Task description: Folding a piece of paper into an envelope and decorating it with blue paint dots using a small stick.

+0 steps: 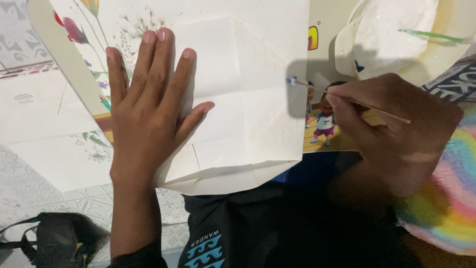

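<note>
— Patterned floor tiles (29, 193) run under everything, and a dark bag with straps (54, 243) sits on them at the near left corner. What comes next, going outward?

— Nearest is the person's dark clothing (277, 228), and a rainbow-coloured cloth (446, 198) at the right edge. Just beyond lies a creased white sheet of paper (248, 89) spread over a board with cartoon figures (325, 119) and painted flowers.

— And the hands?

— They are well apart. The left hand (148, 109) lies flat on the paper's left part, fingers spread, palm down, gripping nothing. The right hand (396, 129) is pinched closed around a thin brush (347, 99), whose wooden handle juts out to the right.

— Where is the brush tip?

— Its blue-loaded tip (292, 80) sits right at the paper's right edge, touching or just above it; I cannot tell which.

— How much painting looks done?

— Very little, by my reading. The paper shows folds and faint specks near the top, but no clear stroke. Most of the sheet is bare, so nearly all the painting seems left.

— Anything farther off?

— A white palette-like dish (391, 34) with a green streak and a dab of blue lies beyond the right hand, near the top right. More printed sheets (44, 114) lie off to the left.
</note>
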